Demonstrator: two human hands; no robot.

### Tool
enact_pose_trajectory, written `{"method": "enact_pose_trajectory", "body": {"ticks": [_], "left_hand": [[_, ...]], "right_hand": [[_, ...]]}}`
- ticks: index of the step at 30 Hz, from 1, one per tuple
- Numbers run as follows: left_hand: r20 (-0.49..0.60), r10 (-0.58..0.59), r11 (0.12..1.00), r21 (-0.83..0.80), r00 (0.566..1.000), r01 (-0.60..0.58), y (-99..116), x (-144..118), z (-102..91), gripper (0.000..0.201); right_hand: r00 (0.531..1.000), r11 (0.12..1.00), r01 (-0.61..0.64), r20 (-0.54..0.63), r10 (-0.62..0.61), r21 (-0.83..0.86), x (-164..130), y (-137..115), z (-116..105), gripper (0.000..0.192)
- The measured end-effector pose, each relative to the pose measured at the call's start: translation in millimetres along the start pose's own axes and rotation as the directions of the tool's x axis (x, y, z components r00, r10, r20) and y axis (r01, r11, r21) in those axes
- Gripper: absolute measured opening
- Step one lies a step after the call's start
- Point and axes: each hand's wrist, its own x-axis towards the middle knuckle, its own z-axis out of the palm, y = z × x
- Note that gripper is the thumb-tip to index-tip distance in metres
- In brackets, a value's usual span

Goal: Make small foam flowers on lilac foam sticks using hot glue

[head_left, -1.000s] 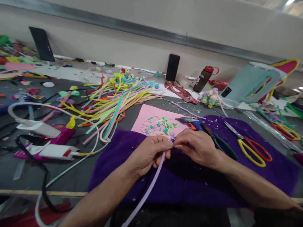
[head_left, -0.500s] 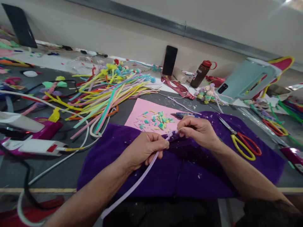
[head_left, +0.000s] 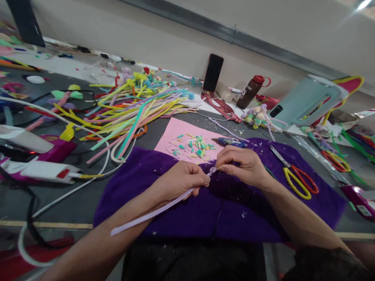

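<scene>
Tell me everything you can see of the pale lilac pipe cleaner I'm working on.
The lilac pipe cleaner is one long, thin, fuzzy strand. Its far end is curled into a small knot between both hands, pinched by the left hand and the right hand. From the left hand the rest runs nearly straight, down and left across the forearm, and ends free. It lies over the purple cloth.

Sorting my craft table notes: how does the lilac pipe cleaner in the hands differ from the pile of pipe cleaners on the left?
The lilac pipe cleaner is a single strand, pinched by the left hand and right hand over the purple cloth; the pile of pipe cleaners is many loose strands lying untouched on the grey table. The one is lilac; the pile mixes yellow, pink, teal and orange. Both are long, thin and fuzzy.
</scene>
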Motion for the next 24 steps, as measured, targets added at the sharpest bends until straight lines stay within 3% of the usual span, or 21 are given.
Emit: {"method": "enact_pose_trajectory", "body": {"ticks": [24], "left_hand": [[0.001, 0.0, 1.0, 0.013, 1.0, 0.0, 1.3, -1.5, 0.8, 0.012]], "right_hand": [[0.995, 0.99, 0.025, 0.1, -0.011, -0.137, -3.2, 0.5, 4.2, 0.008]]}}
